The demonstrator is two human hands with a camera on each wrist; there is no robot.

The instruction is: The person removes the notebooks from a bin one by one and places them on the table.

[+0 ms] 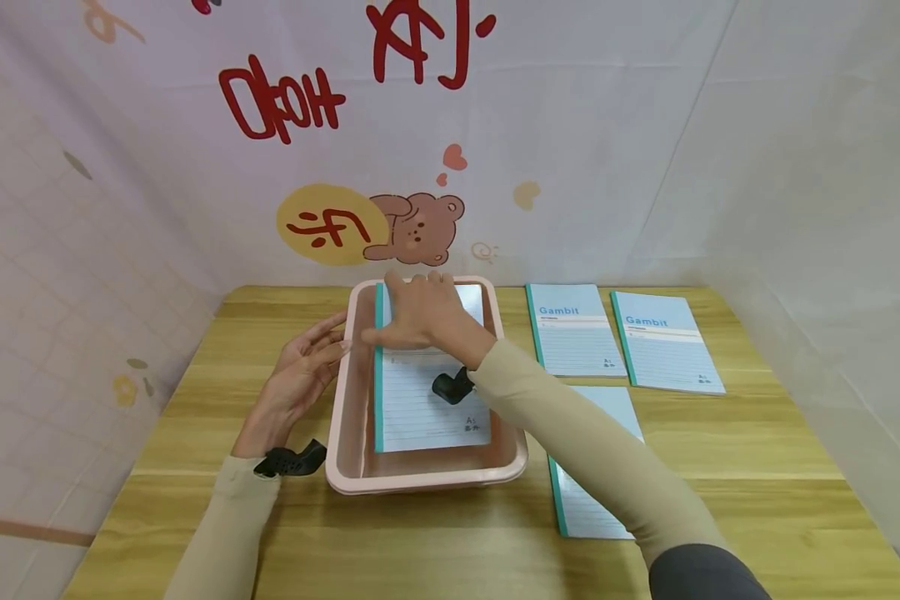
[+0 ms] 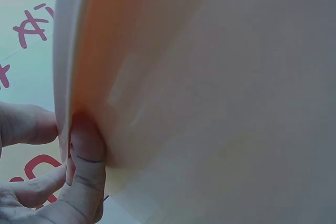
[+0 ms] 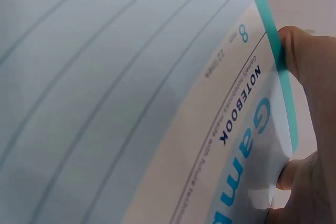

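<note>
A pale pink plastic basin (image 1: 420,482) stands on the table with a light blue notebook (image 1: 427,421) over its opening, teal spine to the left. My right hand (image 1: 420,315) spans the notebook's upper part from above. In the right wrist view, the thumb is at the spine of the notebook (image 3: 131,77) and fingertips curl at its top edge. My left hand (image 1: 300,379) pinches the basin's left rim. The left wrist view shows its fingers (image 2: 86,150) on both sides of that rim.
Two similar notebooks, one nearer (image 1: 570,333) and one farther right (image 1: 671,346), lie flat to the basin's right. Another notebook (image 1: 592,508) lies closer to me, partly hidden under my right forearm. A printed white curtain (image 1: 585,150) hangs behind the wooden table (image 1: 765,500).
</note>
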